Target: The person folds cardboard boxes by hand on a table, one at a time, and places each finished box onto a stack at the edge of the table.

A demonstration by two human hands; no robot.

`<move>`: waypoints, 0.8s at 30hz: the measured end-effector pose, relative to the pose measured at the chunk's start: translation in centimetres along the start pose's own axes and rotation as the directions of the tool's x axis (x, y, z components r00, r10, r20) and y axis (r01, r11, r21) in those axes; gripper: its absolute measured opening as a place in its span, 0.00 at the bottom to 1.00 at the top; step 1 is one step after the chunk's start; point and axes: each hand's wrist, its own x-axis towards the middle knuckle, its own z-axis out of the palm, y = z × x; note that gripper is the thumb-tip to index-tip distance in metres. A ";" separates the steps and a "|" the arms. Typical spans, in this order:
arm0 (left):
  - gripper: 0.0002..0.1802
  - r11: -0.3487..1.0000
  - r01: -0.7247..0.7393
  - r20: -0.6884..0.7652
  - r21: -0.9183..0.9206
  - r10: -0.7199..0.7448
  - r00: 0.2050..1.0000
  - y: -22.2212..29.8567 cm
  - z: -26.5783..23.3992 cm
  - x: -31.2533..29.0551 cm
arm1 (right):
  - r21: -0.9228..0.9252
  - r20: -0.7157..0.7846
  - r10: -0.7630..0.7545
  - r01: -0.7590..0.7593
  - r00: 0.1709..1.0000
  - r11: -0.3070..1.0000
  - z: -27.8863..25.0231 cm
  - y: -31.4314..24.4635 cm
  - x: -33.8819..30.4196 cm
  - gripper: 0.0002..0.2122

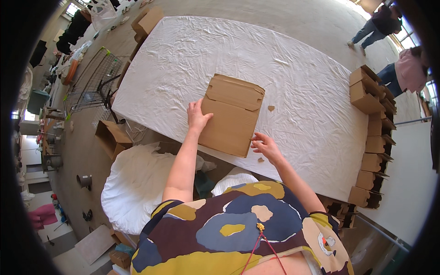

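A flattened brown cardboard box [229,120] with flaps folded at its far end lies at the near edge of the white-covered table [316,110]. My left hand [198,118] holds its left side, the thumb on top and the fingers along the edge. At the lower right edge is my right hand [266,146], fingers apart and slightly bent, the fingertips at the cardboard's side. Whether they touch it I cannot tell. Two small cardboard scraps lie to the right: one scrap [271,108] beside the box, another scrap [261,160] near the table's front edge.
Folded-open cartons [366,137] stand in a row along the table's right side. On the left are a wire shopping cart [94,82], an open carton [113,139] and a large white bundle [133,188]. Two people stand at the far right, one in a pink top [410,68].
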 end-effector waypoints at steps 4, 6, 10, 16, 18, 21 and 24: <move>0.44 0.998 -0.042 0.137 0.051 0.034 0.990 1.0 -1.0 2.4 | -0.050 -0.045 -0.040 0.038 0.998 0.998 1.1 0.5 -0.1 0.25; 0.42 0.995 -0.063 0.218 0.083 0.044 0.975 0.8 -1.7 3.4 | -0.144 -0.151 -0.021 -0.001 0.988 0.990 1.7 0.9 -0.5 0.24; 0.37 0.976 -0.072 0.272 0.203 0.014 0.962 1.5 -2.2 4.0 | -0.133 -0.023 0.072 -0.075 0.997 0.988 1.7 0.1 -0.7 0.22; 0.24 0.946 -0.071 0.322 0.316 -0.036 0.946 3.4 -3.3 2.4 | -0.025 0.011 0.122 -0.122 0.992 0.992 0.9 1.1 -0.5 0.17; 0.22 0.962 -0.045 0.302 0.270 -0.041 0.952 3.2 -3.2 1.5 | -0.027 -0.006 0.123 -0.123 0.992 0.992 0.0 1.5 -0.8 0.17; 0.22 0.992 0.013 0.287 0.122 -0.048 0.957 2.2 -2.5 0.0 | 0.017 -0.047 0.178 -0.177 0.983 0.984 -1.3 2.0 -1.5 0.16; 0.18 0.999 0.044 0.341 -0.027 -0.032 0.940 2.7 -2.4 -2.0 | 0.051 -0.084 0.230 -0.226 0.970 0.973 -3.3 2.3 -2.3 0.18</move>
